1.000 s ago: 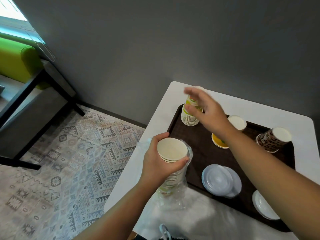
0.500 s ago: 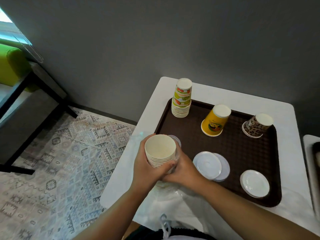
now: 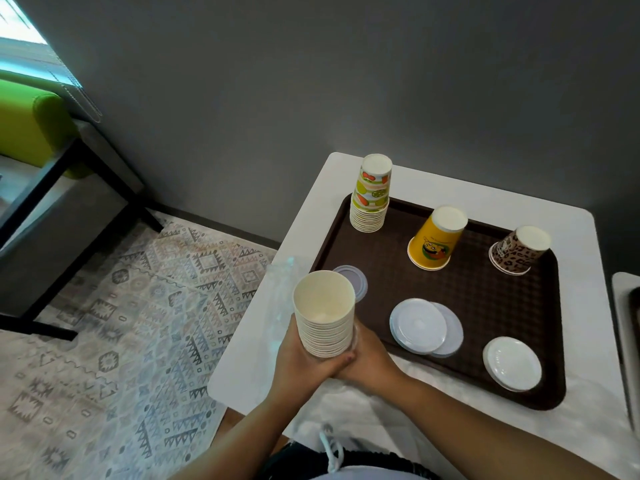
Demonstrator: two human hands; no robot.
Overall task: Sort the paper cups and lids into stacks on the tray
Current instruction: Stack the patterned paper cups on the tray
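Right now the thing in hand is a nested stack of plain cups [image 3: 325,317], mouths up, held over the near left corner of the tray [image 3: 467,299] and the worktop [image 3: 242,362] edge; both hands close round its lower part, the left hand [image 3: 300,365] wrapped on the outer side and the right hand [image 3: 372,360] cupped against the inner side and base, likely so that a tall, loose stack cannot splay or slip while it is carried; a clear plastic wrapper [image 3: 277,306] shows to the left of the stack, though whether it clings to the cups I cannot tell. Just behind the stack a clear lid [image 3: 351,277] lies flat on the tray, partly hidden by the rim; further right two clear lids [image 3: 424,325] overlap, and a small pile of white lids [image 3: 512,363] sits near the tray's front right corner, apart from them. Along the far side stand three upside-down groups, well spaced: a tall fruit-print stack [image 3: 371,199] at the far left corner, a yellow cup [image 3: 435,239] in the middle, a leopard-print cup [image 3: 519,250] to the right; each pattern seems to have its own spot, so the plain stack probably needs a bare patch of its own. My guess is that the sorting is partway done; the overlapping lids are not yet squared into one pile.
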